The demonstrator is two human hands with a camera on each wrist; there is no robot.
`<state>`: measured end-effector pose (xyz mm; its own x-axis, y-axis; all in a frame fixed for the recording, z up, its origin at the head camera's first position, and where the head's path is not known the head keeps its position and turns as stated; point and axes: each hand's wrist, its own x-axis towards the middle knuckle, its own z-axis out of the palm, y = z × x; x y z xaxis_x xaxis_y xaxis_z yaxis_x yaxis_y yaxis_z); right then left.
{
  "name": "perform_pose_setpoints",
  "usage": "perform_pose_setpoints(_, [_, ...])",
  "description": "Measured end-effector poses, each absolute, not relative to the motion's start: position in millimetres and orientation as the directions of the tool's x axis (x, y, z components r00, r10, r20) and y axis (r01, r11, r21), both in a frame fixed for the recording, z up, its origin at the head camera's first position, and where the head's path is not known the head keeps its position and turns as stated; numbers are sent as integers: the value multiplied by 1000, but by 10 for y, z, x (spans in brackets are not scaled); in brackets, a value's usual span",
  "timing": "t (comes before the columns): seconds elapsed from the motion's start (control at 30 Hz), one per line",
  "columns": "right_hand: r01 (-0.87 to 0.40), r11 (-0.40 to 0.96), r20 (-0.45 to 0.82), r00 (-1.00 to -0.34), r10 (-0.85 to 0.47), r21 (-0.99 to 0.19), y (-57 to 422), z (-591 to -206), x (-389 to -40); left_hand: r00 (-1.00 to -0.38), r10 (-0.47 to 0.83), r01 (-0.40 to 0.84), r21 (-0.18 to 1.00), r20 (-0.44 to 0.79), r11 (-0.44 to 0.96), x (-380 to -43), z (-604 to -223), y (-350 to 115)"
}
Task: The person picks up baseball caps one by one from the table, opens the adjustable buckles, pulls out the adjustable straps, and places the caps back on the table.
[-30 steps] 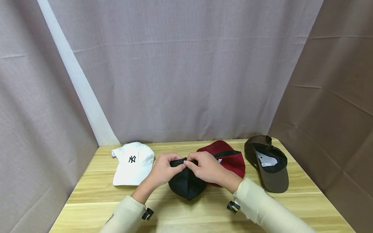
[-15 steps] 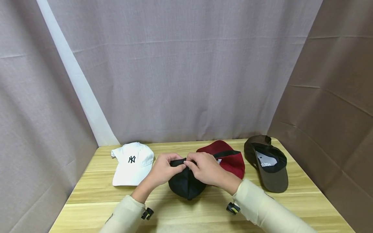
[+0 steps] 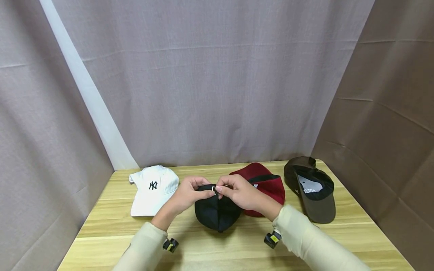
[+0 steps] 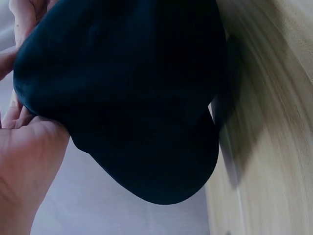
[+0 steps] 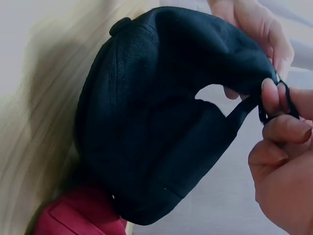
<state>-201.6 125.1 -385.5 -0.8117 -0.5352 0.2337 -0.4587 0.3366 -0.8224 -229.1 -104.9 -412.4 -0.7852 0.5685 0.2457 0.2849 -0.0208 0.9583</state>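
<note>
A black baseball cap (image 3: pixel 217 214) is held over the middle of the table, its rounded crown towards me. My left hand (image 3: pixel 189 195) pinches the cap's back edge between thumb and fingers, beside a small pale ring-like piece (image 3: pixel 213 189). From the other side, my right hand (image 3: pixel 241 194) pinches the loose end of the cap's back strap (image 5: pixel 244 110), which bends into a small loop at the fingertips. The right wrist view shows the arched opening above the strap. In the left wrist view the cap (image 4: pixel 127 93) covers most of the left fingers.
On the left lies a white cap (image 3: pixel 155 192) with a dark logo. A dark red cap (image 3: pixel 268 188) sits just behind the right hand, close to the black cap. Farther right, a brown cap (image 3: pixel 320 209) lies with its inside showing. Curtains (image 3: pixel 217 94) stand behind the wooden table (image 3: pixel 112 229).
The fingertips have drawn slightly apart, and the pale ring-like piece now shows between them. The black cap has barely shifted; the other caps have stayed in place.
</note>
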Motion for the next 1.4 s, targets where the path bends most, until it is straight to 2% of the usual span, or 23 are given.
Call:
perform_pose_setpoints(0.2, [-430,231,230,-780,-582,-873,1274,-3854,-2043,-764,595,277,959,252,-50,-2292,-4115,-1062])
perform_pose_setpoints(0.4, [-442,243,236,-780,-580,-864,1281,-3862,-2049,-759,598,296,954,258,-35,-2283,-4097,-1075])
perform_pose_setpoints(0.57, [-483,386,251,-819,-516,-786,1259,-3829,-1998,-796,549,349,934,256,70,-2240,-4055,-1061])
perform_pose_setpoints(0.77, [-510,642,252,-855,-453,-573,1201,-3744,-1930,-821,485,453,862,302,229,-2166,-4012,-1001])
perform_pose_setpoints(0.87, [-502,708,235,-863,-447,-497,1167,-3702,-1916,-822,468,485,829,325,277,-2142,-4008,-974])
perform_pose_setpoints(0.97, [-504,726,230,-863,-450,-468,1150,-3686,-1913,-824,465,482,831,323,277,-2136,-4016,-965])
perform_pose_setpoints(1.13, [-520,686,234,-850,-471,-509,1168,-3703,-1914,-824,490,425,882,284,205,-2154,-4027,-990])
perform_pose_setpoints(1.4, [-498,498,216,-827,-519,-710,1219,-3753,-1958,-806,537,346,935,249,85,-2201,-4049,-1029])
